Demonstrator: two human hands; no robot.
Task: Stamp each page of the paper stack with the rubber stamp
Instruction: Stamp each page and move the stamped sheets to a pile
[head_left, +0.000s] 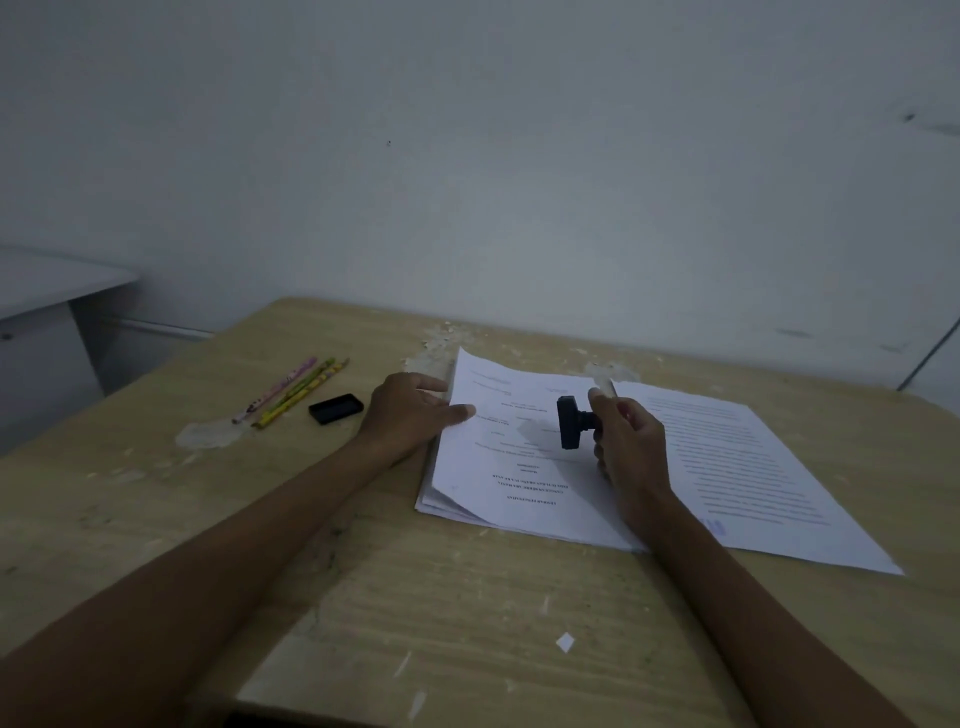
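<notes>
Right hand (626, 441) grips rubber stamp (571, 422) above paper stack (519, 467); left hand (410, 413) flat on stack edge.

Your paper stack (519, 467) lies on the table (363, 597), with a loose sheet (753, 467) just to its right. Your left hand (410, 415) rests on the stack's left edge; your right hand (628, 441) holds the stamp (571, 422) above it. Left of the stack sit the ink pad (335, 409) and, farther left, pencils (291, 392).
</notes>
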